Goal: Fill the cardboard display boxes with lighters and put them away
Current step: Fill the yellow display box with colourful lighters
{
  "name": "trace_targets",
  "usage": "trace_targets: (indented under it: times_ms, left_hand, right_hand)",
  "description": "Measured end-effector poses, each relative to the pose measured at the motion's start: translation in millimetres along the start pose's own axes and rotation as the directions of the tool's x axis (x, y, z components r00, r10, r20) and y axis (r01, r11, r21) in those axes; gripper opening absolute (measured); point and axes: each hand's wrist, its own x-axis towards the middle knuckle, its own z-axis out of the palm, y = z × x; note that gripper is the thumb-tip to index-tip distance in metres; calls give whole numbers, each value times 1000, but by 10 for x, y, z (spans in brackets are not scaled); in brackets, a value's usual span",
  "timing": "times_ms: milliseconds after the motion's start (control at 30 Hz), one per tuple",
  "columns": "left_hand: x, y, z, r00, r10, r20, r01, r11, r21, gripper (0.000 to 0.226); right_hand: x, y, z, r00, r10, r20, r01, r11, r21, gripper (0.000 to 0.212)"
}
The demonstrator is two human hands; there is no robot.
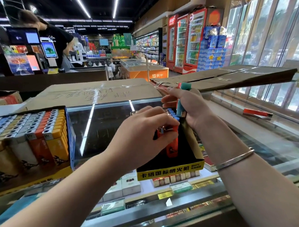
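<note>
Landmark: yellow-fronted display box [170,171] on glass counter [100,127]; left of it bare glass, then full lighter box [30,139] walls off; behind, flattened cardboard [94,94]; right, loose red lighter [256,113], otherwise open.

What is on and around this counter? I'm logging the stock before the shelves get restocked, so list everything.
Black-and-yellow display box: one, part filled, counter centre.
Blue-capped lighters: a row, inside that box.
Orange lighter: one, entering the box.
Full display box: one, mixed colours, counter left.
Red lighter: one, loose, counter right.
Cardboard sheets: brown, behind.
Drink fridges: red, back right.
Left hand: grips orange lighter.
Right hand: holds teal lighter.
</note>
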Motion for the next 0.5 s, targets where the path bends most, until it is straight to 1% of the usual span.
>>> trace_targets:
  times_ms: [100,267,433,500]
  left_hand:
    - [2,-39,-38,999,37,-4,-36,998,59,22]
    - [8,-81,-65,1000,15,-1,-15,997,78,18]
    - [12,-81,-8,996,91,19,-92,985,147,15]
    - [6,-75,13,995,89,37,-93,983,156,17]
  right_hand:
    - [1,-13,0,1000,0,11,0,1000,4,25]
    - [-6,-18,2,1000,9,11,-9,1000,6,25]
    - [-14,-14,7,1000,20,-1,-20,1000,-14,23]
    - [-18,-17,7,1000,26,-10,-26,1000,-12,24]
